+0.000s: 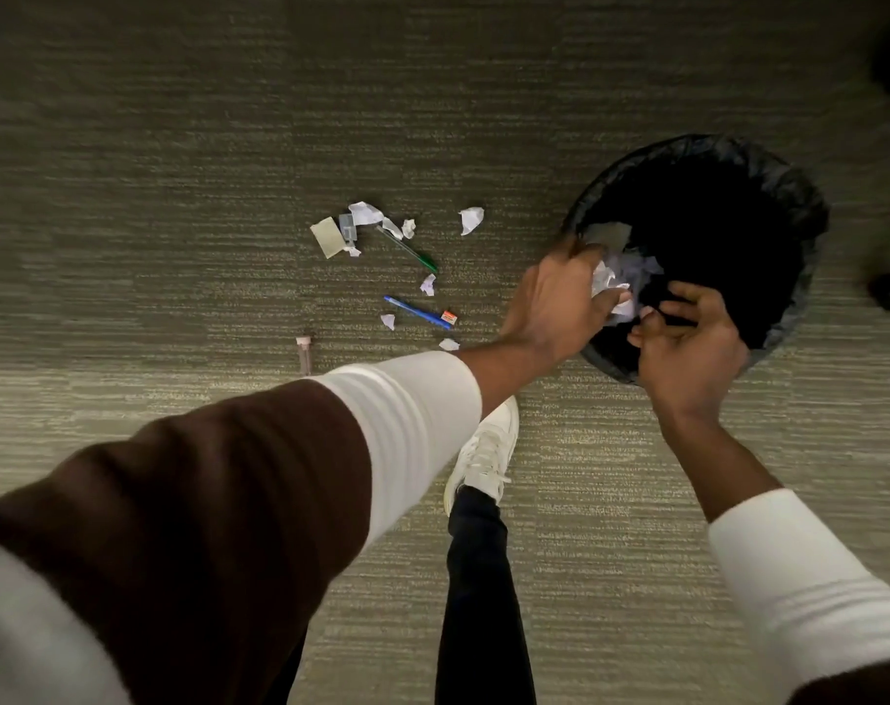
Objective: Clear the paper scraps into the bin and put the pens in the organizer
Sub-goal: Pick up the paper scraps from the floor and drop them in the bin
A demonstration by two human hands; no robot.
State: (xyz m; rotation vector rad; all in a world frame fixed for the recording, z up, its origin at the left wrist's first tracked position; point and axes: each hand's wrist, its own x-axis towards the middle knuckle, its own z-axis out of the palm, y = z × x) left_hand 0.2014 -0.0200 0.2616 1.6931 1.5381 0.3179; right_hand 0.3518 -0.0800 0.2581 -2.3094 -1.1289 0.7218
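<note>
Together, left hand (554, 302) clutches crumpled paper scraps (610, 287) over the bin (799, 206); right hand (687, 343) beside it, fingers loosely curled, empty.

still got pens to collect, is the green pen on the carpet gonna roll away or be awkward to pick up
The green pen looks slim, straight and rigid, so it should lift as one stiff piece. It lies flat on the ribbed carpet, which probably keeps it from rolling far if nudged. A paper scrap touches its upper end and may shift or come along.
</note>
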